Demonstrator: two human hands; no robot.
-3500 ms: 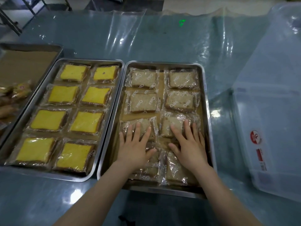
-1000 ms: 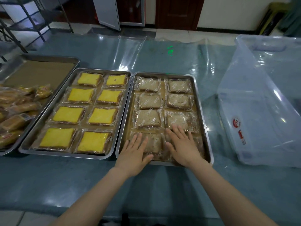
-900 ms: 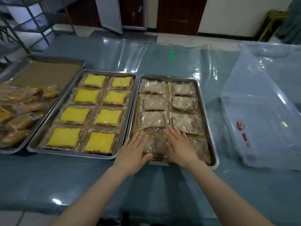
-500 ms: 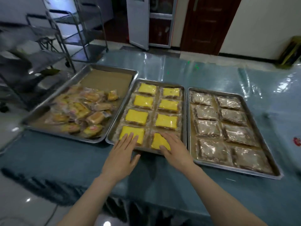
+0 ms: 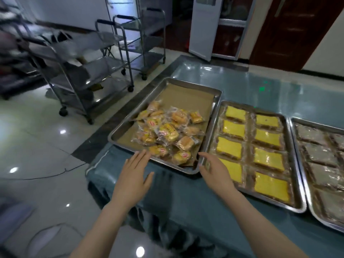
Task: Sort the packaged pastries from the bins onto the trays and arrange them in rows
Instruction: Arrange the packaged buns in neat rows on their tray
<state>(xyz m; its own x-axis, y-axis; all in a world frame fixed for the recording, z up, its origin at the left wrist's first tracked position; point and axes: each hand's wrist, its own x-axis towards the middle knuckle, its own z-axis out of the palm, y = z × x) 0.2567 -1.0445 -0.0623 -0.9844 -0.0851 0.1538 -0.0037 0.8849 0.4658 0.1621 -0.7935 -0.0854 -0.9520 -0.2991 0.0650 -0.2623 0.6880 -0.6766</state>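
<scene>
Three steel trays lie side by side on the blue-covered table. The left tray (image 5: 193, 84) is lined with brown paper and holds a loose heap of orange packaged pastries (image 5: 165, 135). The middle tray (image 5: 219, 116) carries yellow packaged cakes (image 5: 268, 157) in two rows. The right tray (image 5: 296, 127) holds brownish wrapped pastries (image 5: 320, 153) in rows. My left hand (image 5: 133, 180) hovers with straight fingers at the left tray's near edge. My right hand (image 5: 216, 172) hovers with relaxed fingers over the gap between the left and middle trays. Neither hand holds anything.
Two steel wheeled carts (image 5: 89, 71) stand on the tiled floor left of the table. The table's near-left corner (image 5: 93, 170) lies just beside my left hand. A white door (image 5: 208, 27) and a dark wooden door (image 5: 290, 30) are behind the table.
My view and both hands have swung left, from the brownish-pastry tray, past the yellow-cake tray, to the near edge of the tray with the loose heap. The clear bin has left the view.
</scene>
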